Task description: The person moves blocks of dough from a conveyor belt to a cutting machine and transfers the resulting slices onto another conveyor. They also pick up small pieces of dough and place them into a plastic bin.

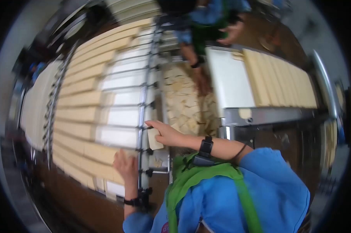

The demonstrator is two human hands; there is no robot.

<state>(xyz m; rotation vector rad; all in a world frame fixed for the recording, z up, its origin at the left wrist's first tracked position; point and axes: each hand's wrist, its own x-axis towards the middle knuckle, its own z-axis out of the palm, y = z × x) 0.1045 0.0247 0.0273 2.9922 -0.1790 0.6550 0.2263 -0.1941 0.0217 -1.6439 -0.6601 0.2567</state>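
Observation:
My right hand point(165, 133) is at the near rail of the slatted rack, with a cream-coloured flat piece point(155, 140) under its fingers and thumb. My left hand point(125, 165) is over the near end of the rack, beside a row of cream flat pieces point(101, 150). Its fingers are smeared by motion, so I cannot make out whether they hold anything. Similar cream rows point(76, 114) fill the left side of the rack, with white strips point(119, 136) showing on its right side. Blur hides what the pieces are made of.
A bin of loose cream pieces point(179, 97) stands right of the rack. Another person's hand point(201, 83) reaches into it. Farther right, a white board point(231, 79) lies beside cream slabs point(280, 79) in a row. A metal rail point(145, 85) with dark knobs edges the rack.

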